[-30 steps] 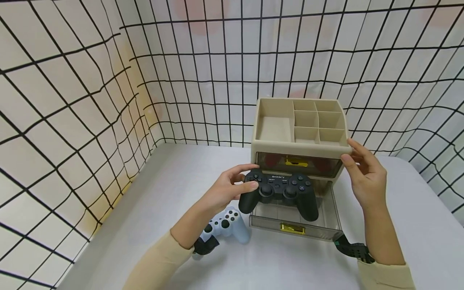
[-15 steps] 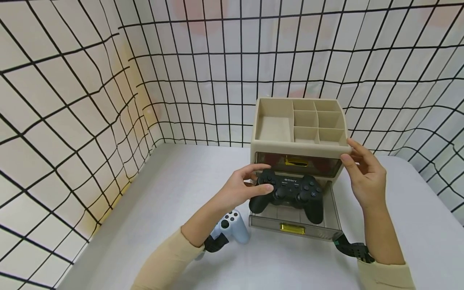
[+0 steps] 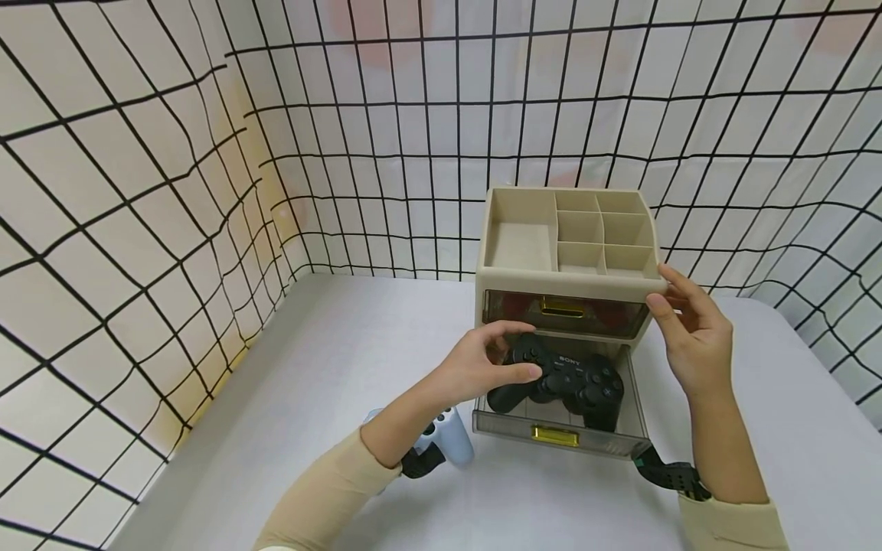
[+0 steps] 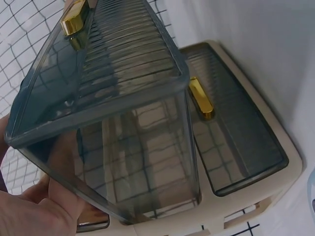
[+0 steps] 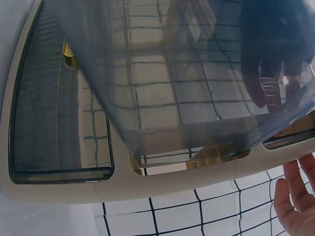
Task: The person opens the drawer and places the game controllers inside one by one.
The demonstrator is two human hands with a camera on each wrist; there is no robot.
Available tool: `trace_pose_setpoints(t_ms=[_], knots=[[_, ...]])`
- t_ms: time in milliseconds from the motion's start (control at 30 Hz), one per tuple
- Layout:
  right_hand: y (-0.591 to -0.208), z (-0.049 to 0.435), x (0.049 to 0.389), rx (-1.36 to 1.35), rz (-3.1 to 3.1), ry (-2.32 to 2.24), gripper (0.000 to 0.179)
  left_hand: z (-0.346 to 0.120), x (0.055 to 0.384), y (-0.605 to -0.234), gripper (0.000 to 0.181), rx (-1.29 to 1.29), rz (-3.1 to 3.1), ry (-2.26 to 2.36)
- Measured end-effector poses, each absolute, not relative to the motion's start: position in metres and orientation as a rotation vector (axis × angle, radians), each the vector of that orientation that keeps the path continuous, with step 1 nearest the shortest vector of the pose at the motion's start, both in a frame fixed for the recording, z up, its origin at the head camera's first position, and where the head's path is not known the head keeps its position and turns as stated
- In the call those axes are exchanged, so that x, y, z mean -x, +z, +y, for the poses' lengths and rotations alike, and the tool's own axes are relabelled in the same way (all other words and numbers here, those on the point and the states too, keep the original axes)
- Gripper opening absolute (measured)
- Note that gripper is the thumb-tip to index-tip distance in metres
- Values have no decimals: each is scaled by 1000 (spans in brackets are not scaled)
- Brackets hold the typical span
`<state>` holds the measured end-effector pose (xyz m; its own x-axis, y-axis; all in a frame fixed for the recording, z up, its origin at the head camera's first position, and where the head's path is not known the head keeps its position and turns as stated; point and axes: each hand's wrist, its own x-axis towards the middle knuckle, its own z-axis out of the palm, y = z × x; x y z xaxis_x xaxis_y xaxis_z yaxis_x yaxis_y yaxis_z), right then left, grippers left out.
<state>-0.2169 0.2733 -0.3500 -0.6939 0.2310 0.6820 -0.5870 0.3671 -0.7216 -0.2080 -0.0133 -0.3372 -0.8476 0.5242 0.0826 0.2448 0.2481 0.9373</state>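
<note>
A black game controller (image 3: 598, 383) marked SONY sits tilted within the pulled-out lower drawer (image 3: 506, 423) of a beige desk organizer (image 3: 572, 277). My left hand (image 3: 475, 363) pinches its left end, thumb in front and fingers behind. At the organizer's upper right corner, my right hand (image 3: 699, 337) grips the edge, thumb against the front and fingers along the side. The right wrist view has those fingers (image 5: 295, 194) beside the frame. Part of a light blue controller (image 3: 451, 440) shows on the table, the rest hidden behind my left wrist.
The organizer's upper drawer (image 3: 510, 308) is closed, with a gold handle. Divided compartments (image 3: 582, 226) form its top. Black wire grid panels (image 3: 386, 153) enclose the back and sides of the white table (image 3: 296, 383).
My left hand has moved right and slightly down with the black controller, lowering it deeper into the drawer. My right hand stays on the organizer's corner.
</note>
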Motion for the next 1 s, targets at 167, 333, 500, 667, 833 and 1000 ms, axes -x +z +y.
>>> trace_pose_setpoints(t_ms=[167, 333, 500, 667, 833, 1000], knots=[[-350, 273, 217, -325, -1881, 1405, 41, -10, 208, -338, 52, -763, 2277, 1630], [-350, 273, 216, -337, -1876, 1403, 41, -8, 208, -337, 52, -787, 2291, 1600], [-350, 273, 216, -328, -1878, 1413, 41, -5, 208, -338, 53, -804, 2307, 1569], [-350, 273, 215, -303, -1895, 1401, 41, -4, 210, -338, 53, -814, 2310, 1539], [-350, 272, 215, -308, -1893, 1404, 41, -4, 212, -335, 53, -820, 2332, 1474], [-350, 273, 216, -307, -1897, 1397, 41, -3, 215, -332, 57, -852, 2370, 1352]])
